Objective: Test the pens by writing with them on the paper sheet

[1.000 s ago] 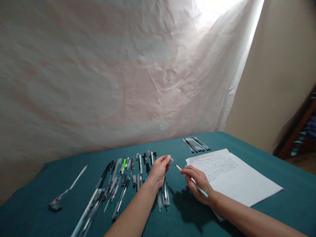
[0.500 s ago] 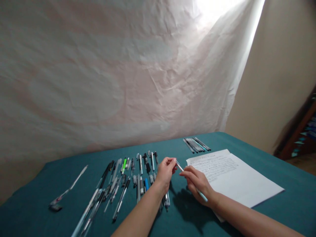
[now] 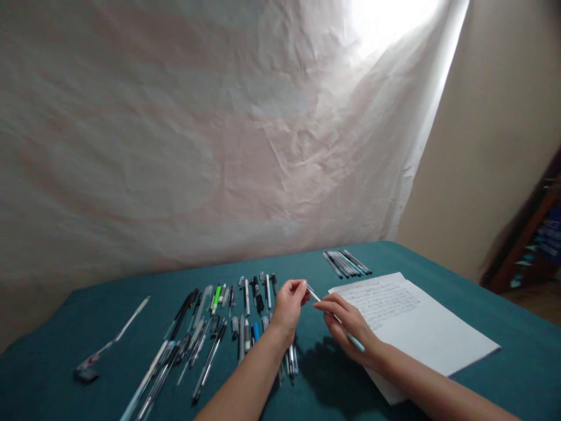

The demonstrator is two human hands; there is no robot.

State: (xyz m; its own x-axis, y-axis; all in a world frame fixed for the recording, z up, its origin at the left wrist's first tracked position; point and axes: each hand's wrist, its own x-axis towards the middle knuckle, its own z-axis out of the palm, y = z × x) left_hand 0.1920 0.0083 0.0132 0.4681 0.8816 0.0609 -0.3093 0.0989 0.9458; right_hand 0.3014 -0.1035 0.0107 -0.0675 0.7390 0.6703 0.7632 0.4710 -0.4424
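Note:
My right hand (image 3: 348,327) is closed around a slim white and light-blue pen (image 3: 336,318), held slanting above the teal table (image 3: 65,397). My left hand (image 3: 288,306) pinches the pen's upper end with its fingertips. Both hands hover between a spread of several pens (image 3: 219,327) on the left and a sheet of written paper (image 3: 421,327) on the right. What my left fingers grip at the tip is too small to make out.
A second small bunch of pens (image 3: 347,262) lies at the table's far side beyond the paper. A lone long white tool (image 3: 111,345) lies far left. A wrinkled white sheet (image 3: 197,146) hangs behind the table. Dark wooden furniture (image 3: 532,240) stands at the right.
My left hand has moved slightly right and closer to my right hand at the pen's tip. The camera has tilted a little, so everything sits lower in view.

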